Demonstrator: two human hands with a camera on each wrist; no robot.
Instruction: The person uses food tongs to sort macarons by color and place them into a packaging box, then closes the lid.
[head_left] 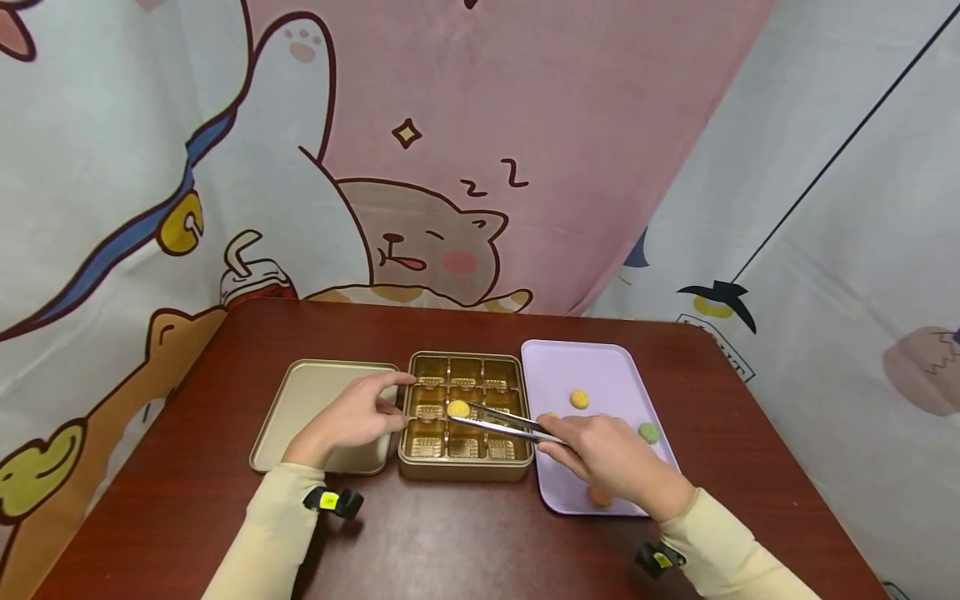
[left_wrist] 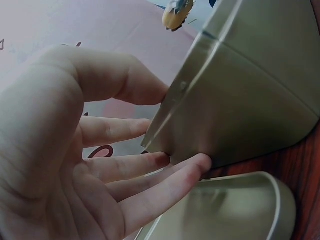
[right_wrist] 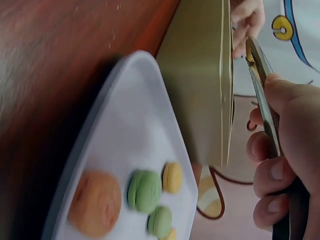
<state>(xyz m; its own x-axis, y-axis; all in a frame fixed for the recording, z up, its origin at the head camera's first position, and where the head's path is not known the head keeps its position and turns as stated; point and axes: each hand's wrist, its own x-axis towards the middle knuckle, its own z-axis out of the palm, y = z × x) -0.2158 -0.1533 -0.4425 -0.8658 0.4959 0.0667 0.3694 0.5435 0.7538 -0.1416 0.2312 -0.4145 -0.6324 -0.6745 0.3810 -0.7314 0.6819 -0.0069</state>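
Note:
A gold square tin (head_left: 465, 472) with a compartmented insert stands in the middle of the table. My left hand (head_left: 358, 413) rests its fingertips against the tin's left side and rim; in the left wrist view the fingers (left_wrist: 185, 185) touch its outer wall. My right hand (head_left: 611, 457) grips metal tongs (head_left: 498, 425), with their dark handle end visible in the right wrist view. Between the tong tips, a yellow macaron (head_left: 458, 408) is held above the tin's middle row. Whether it touches the insert, I cannot tell.
To the right lies a lilac tray (head_left: 577, 360) carrying yellow (head_left: 579, 400), green (head_left: 648, 432) and orange-brown macarons (head_left: 599, 497), partly hidden by my right hand. A shallow gold lid (head_left: 318, 387) lies left of the tin. A patterned cloth (head_left: 585, 167) hangs behind the table.

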